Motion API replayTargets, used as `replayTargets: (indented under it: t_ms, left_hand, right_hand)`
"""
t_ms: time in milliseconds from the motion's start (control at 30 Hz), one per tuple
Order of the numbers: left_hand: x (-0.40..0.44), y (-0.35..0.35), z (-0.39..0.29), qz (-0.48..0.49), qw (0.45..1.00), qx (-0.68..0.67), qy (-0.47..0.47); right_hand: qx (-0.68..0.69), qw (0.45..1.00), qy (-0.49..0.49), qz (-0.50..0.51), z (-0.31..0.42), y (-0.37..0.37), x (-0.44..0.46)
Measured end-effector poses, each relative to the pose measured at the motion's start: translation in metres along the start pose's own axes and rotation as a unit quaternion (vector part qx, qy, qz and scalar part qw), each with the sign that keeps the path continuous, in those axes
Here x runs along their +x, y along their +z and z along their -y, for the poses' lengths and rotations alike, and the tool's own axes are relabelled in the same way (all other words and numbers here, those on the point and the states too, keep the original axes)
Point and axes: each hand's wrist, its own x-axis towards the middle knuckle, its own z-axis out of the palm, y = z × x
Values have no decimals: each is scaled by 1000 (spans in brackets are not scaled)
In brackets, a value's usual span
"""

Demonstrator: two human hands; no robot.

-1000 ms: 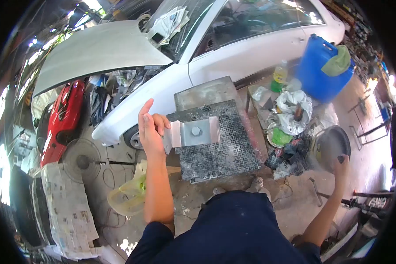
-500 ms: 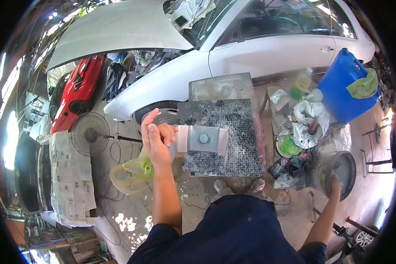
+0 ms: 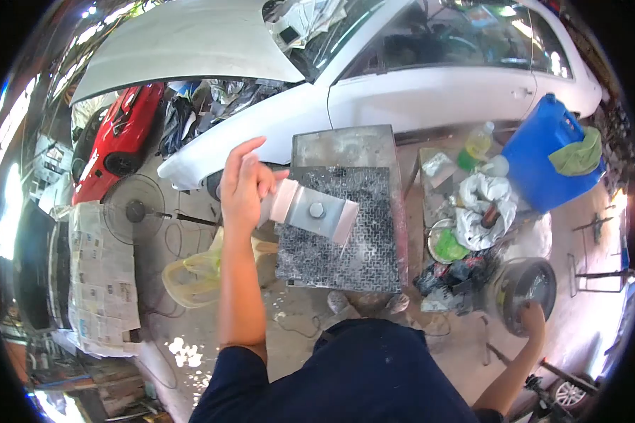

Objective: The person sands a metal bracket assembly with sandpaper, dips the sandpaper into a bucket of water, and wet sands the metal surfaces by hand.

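Observation:
My left hand (image 3: 243, 197) is raised over the left side of the stand. Its fingers curl at the end of a flat metal plate tool (image 3: 305, 220) with a hex bolt in its middle and pinkish strips at both ends. The plate tilts down to the right above a black patterned mat (image 3: 331, 264), which is dusted with pale powder. Far to the right, my right hand (image 3: 533, 319) reaches over the near rim of a round dark basin (image 3: 497, 289). Its fingertips are too blurred to show whether they hold anything.
A white car (image 3: 430, 99) with its hood raised stands beyond. On the right, a side table holds a crumpled plastic bag (image 3: 473, 204), a bowl with green contents (image 3: 448, 243), a green-liquid bottle (image 3: 476, 144) and a blue jerrycan (image 3: 536, 158). A fan (image 3: 135, 210) stands left.
The metal plate tool has turned from level to slanting down rightward as my left hand rose slightly. My right hand has shifted lower at the basin. The whole view has shifted a little.

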Motion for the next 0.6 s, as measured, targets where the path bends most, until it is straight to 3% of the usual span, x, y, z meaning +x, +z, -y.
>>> replayTargets:
  t_ms: [100,200,267,333,433,467,533,600]
  left_hand:
    - [33,5,0,50,998,-19,-44]
    - [51,12,-3,76,995,-15,-62]
    - [51,14,-5,98,993,-20,-55]
    - [47,15,-7,126,991,-17,-47]
    - [31,17,-11,137,989,-34,-34]
    - [25,17,-10,145,988,-39,-27]
    - [14,17,-11,150,987,-45,-19]
    - [3,19,-12,160,986,-49,-12]
  right_hand:
    - [62,991,26,-118,21,-24,-17]
    - [87,962,-144,-214,77,-42,-5]
    - [172,950,-196,-172,152,-54,0]
    - [200,899,-361,-146,234,-66,-6]
    - [236,824,-500,-123,343,-66,-8]
    - [237,820,-514,-89,375,-65,-9]
    - [210,783,-574,-114,436,-52,-17]
    - [179,792,-581,-50,483,-47,-35]
